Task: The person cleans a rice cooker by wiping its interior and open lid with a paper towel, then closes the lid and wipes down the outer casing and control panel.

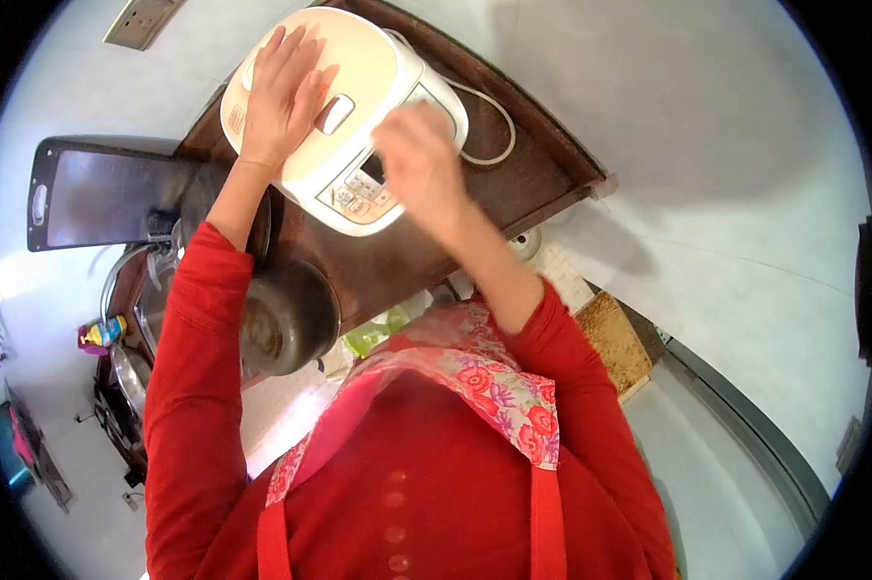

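A white rice cooker (358, 63) with a cream lid stands on the dark brown counter (358, 275). My left hand (283, 101) lies flat on its lid, fingers stretched out, beside the silver lid button (335, 114). Over the front control panel (357, 193) is my right hand (418, 159), blurred by motion. Its fingers look curled, but whether they hold anything cannot be made out. This hand covers part of the panel and its dark display.
A dark metal pot (286, 319) sits by my left forearm. Behind it a black-framed board (112, 193) leans near the sink tap (117, 275). A white cord (508, 121) loops beside the cooker. A wall socket (141, 21) is at the top left.
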`<state>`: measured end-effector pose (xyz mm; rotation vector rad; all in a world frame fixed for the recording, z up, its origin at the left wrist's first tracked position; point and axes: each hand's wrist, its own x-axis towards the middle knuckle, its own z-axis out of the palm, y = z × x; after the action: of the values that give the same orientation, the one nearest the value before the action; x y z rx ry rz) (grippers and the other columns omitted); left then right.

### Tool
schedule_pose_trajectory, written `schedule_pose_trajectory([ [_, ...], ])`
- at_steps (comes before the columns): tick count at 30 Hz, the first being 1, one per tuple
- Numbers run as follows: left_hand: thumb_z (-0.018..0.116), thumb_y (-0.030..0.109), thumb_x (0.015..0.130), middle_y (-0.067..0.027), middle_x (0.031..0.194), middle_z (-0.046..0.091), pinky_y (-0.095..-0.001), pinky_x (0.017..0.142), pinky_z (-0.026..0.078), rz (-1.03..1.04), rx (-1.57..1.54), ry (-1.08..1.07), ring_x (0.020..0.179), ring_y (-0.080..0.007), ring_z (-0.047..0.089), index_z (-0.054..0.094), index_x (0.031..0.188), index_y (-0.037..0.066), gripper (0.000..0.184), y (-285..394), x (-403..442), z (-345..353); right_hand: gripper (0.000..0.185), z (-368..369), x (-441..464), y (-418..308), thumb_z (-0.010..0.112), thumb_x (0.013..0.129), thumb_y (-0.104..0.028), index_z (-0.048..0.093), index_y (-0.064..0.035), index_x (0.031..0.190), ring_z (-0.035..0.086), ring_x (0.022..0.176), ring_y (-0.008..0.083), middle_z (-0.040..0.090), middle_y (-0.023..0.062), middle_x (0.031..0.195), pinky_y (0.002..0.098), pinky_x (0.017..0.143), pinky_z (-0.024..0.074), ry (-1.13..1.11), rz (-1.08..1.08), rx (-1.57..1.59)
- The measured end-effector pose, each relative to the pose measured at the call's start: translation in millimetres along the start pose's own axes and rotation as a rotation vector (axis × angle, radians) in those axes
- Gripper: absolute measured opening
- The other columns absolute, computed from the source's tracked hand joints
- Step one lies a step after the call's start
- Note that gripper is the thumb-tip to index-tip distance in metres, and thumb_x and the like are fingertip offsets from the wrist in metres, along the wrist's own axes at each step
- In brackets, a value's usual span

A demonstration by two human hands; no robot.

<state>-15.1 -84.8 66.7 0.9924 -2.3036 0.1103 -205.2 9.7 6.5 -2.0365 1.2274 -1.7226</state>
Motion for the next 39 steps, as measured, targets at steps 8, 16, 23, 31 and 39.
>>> schedule_pose_trajectory([
  [8, 0.050, 0.025, 0.095, -0.0168, 0.138, 0.049, -0.0459, 0.110, 0.029, -0.041, -0.016, -0.017, 0.135, -0.0397, 0.034, 0.061, 0.120, 0.002, 0.036, 3, 0, -1, 0.019, -56, 40, 54, 0.073, 0.073, -0.001, 0.066, -0.0057, 0.089, 0.062, 0.075, 0.0133, 0.063, 0.0017, 0.082, 0.0291, 0.062, 0.0505, 0.290, 0.758, 0.480],
  [16, 0.049, 0.024, 0.095, -0.0180, 0.137, 0.050, -0.0463, 0.110, 0.029, -0.036, -0.020, -0.040, 0.135, -0.0403, 0.034, 0.060, 0.121, 0.001, 0.036, 4, 2, -2, 0.008, -11, -10, -22, 0.064, 0.078, 0.000, 0.064, 0.0010, 0.087, 0.055, 0.096, 0.0277, 0.056, 0.0109, 0.093, 0.0365, 0.081, 0.0512, -0.106, 0.104, -0.038],
  [23, 0.049, 0.022, 0.095, -0.0194, 0.136, 0.050, -0.0472, 0.109, 0.029, -0.017, 0.019, -0.054, 0.134, -0.0414, 0.035, 0.060, 0.121, 0.000, 0.036, 5, 0, -2, 0.008, -23, 19, 43, 0.056, 0.073, 0.007, 0.059, -0.0006, 0.072, 0.058, 0.078, 0.0315, 0.058, 0.0137, 0.080, 0.0416, 0.072, 0.0486, 0.113, 0.220, 0.012],
  [31, 0.049, 0.025, 0.095, -0.0177, 0.138, 0.049, -0.0466, 0.109, 0.030, -0.024, 0.006, -0.056, 0.135, -0.0399, 0.035, 0.060, 0.121, 0.000, 0.037, 4, -1, -2, 0.011, -17, 10, 31, 0.057, 0.074, 0.007, 0.058, -0.0031, 0.071, 0.054, 0.080, 0.0290, 0.055, 0.0098, 0.079, 0.0399, 0.072, 0.0477, 0.106, 0.070, 0.080],
  [39, 0.048, 0.026, 0.096, -0.0176, 0.139, 0.049, -0.0459, 0.110, 0.029, -0.005, 0.001, -0.046, 0.135, -0.0400, 0.034, 0.060, 0.119, 0.000, 0.037, 3, 3, -2, 0.006, -26, -43, 9, 0.057, 0.078, 0.004, 0.059, 0.0004, 0.073, 0.057, 0.083, 0.0309, 0.057, 0.0137, 0.083, 0.0406, 0.075, 0.0469, 0.046, 0.040, 0.093],
])
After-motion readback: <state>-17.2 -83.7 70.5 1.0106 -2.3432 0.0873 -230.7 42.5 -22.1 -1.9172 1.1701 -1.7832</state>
